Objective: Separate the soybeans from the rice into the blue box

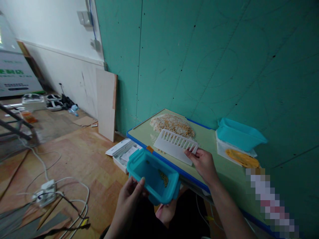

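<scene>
My left hand (131, 192) grips a teal plastic box (153, 174) by its near rim and holds it just below the table's blue front edge (169, 162). A few yellow grains lie in the box. My right hand (203, 162) pinches the near corner of a white slotted comb-like scraper (174, 144) that rests flat on the green tabletop (142, 132). A pile of yellow grains (173, 124) lies on the table just behind the scraper.
A second teal box (239, 134) stands on white sheets at the table's right, beside a yellow disc (243, 158). A teal wall rises behind. An open white case (122, 152), a power strip (46, 194) and cables lie on the wooden floor at left.
</scene>
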The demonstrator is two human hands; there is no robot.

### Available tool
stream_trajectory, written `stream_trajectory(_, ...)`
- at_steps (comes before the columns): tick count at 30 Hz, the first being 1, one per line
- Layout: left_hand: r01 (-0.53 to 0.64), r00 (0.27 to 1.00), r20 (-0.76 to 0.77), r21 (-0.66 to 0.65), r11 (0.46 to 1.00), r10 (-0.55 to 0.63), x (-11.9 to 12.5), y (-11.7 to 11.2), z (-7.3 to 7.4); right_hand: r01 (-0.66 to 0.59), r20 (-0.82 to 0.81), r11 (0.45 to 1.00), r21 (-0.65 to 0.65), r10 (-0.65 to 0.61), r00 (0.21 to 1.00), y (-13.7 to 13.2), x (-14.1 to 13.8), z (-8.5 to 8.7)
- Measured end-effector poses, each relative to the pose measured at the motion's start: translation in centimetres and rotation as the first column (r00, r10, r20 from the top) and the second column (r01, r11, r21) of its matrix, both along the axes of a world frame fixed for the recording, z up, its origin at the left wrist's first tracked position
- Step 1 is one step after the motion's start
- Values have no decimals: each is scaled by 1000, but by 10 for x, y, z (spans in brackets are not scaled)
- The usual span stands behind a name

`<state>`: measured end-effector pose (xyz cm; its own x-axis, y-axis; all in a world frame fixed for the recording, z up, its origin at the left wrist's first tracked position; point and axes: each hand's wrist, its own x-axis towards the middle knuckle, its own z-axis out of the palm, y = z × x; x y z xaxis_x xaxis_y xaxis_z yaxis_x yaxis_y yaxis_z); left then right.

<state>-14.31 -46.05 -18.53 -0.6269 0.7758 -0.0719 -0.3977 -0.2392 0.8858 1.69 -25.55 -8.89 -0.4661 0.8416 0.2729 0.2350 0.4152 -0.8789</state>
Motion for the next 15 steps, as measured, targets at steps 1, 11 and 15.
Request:
stream_trajectory(1,1,1000,-1,-2,1000,-1,0,0,0,-2,1,1000,-2,2,1000,-1,0,1)
stream_trajectory(11,21,1000,-2,5,1000,-21,0,0,1,-31,-15,999,-22,31,999,-4,-1,4)
stream_trajectory(15,38,999,2,15,999,-38,1,-1,1,-20,-1,1000,-17,20,1000,-5,-1,5)
